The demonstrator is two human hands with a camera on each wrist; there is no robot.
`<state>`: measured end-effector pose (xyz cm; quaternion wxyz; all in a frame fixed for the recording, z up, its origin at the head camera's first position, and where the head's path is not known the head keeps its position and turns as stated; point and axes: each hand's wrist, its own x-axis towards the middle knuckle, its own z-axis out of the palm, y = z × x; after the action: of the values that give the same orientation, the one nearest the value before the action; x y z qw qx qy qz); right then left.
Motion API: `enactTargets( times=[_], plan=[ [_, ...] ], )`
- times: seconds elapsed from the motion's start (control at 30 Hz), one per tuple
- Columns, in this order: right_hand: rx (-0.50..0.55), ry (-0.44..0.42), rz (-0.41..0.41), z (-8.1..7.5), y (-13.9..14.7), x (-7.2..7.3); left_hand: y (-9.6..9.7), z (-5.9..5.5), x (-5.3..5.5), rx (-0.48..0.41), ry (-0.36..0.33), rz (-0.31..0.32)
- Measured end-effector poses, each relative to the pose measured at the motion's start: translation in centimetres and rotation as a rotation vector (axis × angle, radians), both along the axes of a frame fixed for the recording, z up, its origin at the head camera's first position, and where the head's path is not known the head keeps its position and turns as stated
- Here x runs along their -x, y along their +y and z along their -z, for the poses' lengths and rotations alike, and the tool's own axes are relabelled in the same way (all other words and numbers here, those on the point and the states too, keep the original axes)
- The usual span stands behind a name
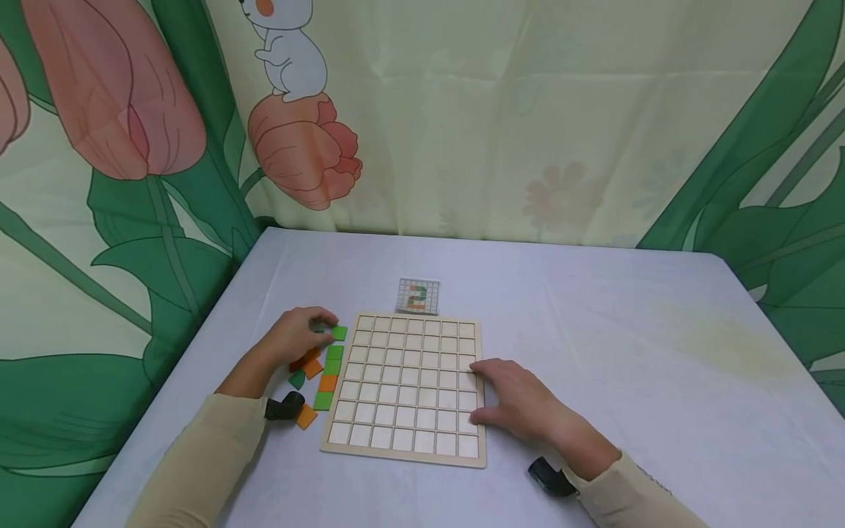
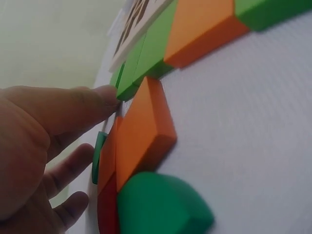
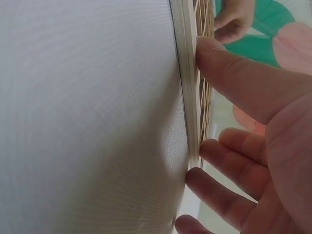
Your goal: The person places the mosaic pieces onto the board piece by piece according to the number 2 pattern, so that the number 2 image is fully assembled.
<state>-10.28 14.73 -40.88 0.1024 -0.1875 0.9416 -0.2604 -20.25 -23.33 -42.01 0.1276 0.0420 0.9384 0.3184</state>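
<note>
Lower left of frame, the left hand point(image 1: 298, 334) reaches a green tile point(image 1: 339, 334), grip unclear. Lower right, the right hand point(image 1: 518, 396), fingers apart, touches the board point(image 1: 409, 378)

The far green block point(image 2: 116, 77) is touched by the thumb of the left hand point(image 2: 27, 146). Nearer, two green blocks point(image 2: 152, 51), an orange block point(image 2: 202, 31) and another green block point(image 2: 273, 12) are set in a touching row beside the board point(image 2: 140, 33). Below the row, loose orange blocks point(image 2: 139, 134), a red block point(image 2: 107, 207) and a dark green block point(image 2: 158, 202) are bunched close together.
</note>
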Motion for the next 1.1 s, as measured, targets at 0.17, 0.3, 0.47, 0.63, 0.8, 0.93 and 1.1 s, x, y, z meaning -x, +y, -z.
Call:
enactTargets(
  times=[0.17, 0.3, 0.47, 0.63, 0.8, 0.93, 1.1],
  plan=[
    [0.002, -0.002, 0.002, 0.0, 0.0, 0.0, 0.0, 0.0, -0.1, 0.002, 0.022, -0.009],
    [0.016, -0.005, -0.002, 0.0, -0.1, 0.0, -0.1, -0.1, -0.4, 0.001, 0.038, -0.013],
    [0.008, -0.003, -0.003, 0.1, -0.1, 0.0, 0.3, -0.5, -0.7, -0.032, 0.082, 0.006],
    [0.008, -0.008, 0.000, 0.2, -0.1, 0.0, 1.0, -0.5, -0.8, -0.071, 0.096, 0.030],
    [0.002, 0.000, -0.007, 0.3, -0.1, 0.0, 1.8, 0.0, -1.0, -0.108, 0.109, 0.054],
    [-0.004, 0.004, -0.006, 0.3, -0.1, 0.0, 2.6, 0.2, -1.0, -0.130, 0.134, 0.092],
    [-0.008, 0.013, -0.012, 0.2, 0.0, 0.1, 3.9, -0.1, -1.0, -0.146, 0.154, 0.136]
  ],
)
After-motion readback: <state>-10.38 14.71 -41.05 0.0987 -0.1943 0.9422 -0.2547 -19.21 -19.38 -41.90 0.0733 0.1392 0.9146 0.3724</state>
